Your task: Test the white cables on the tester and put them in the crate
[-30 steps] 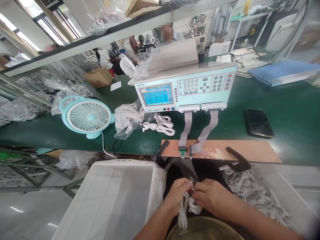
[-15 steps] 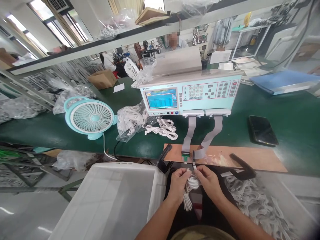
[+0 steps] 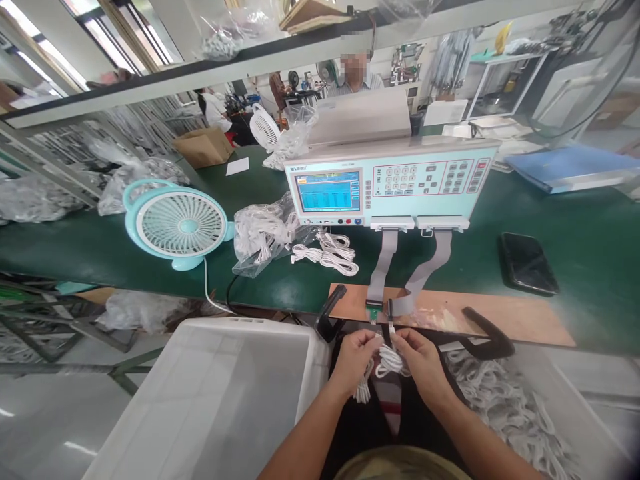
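Note:
A coiled white cable hangs between my hands at the bench edge. My left hand pinches one of its ends just below the small green board. With fingers closed on the other end, my right hand is at the dark connector of the right ribbon cable. Two grey ribbon cables run down from the tester, whose screen is lit blue. Whether either plug is fully seated cannot be made out.
An orange-brown board lies along the bench edge with black clamps. Coiled cables, a fan and a phone are on the bench. A grey bin stands left; many cables lie right. A person sits beyond.
The view has shifted slightly. My left hand has moved up a little toward the green board, and the cable bundle hangs differently, its loose strands now further left.

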